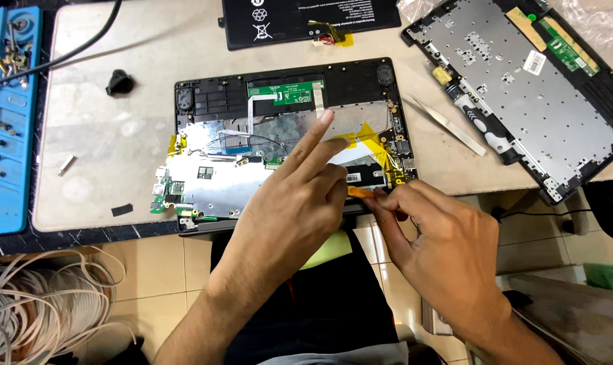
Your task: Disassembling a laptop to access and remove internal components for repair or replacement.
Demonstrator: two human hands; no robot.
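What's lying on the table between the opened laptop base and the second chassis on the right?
Head view: metal tweezers and a black-and-white-handled screwdriver lie between the laptop base and second chassis.

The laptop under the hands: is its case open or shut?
Open: the laptop has no bottom cover, so its green circuit board, metal shield and cables show.

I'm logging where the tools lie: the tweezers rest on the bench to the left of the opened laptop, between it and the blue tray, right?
Not quite. The head view shows the tweezers lying to the right of the opened laptop, between it and the second laptop base, not beside the blue tray.
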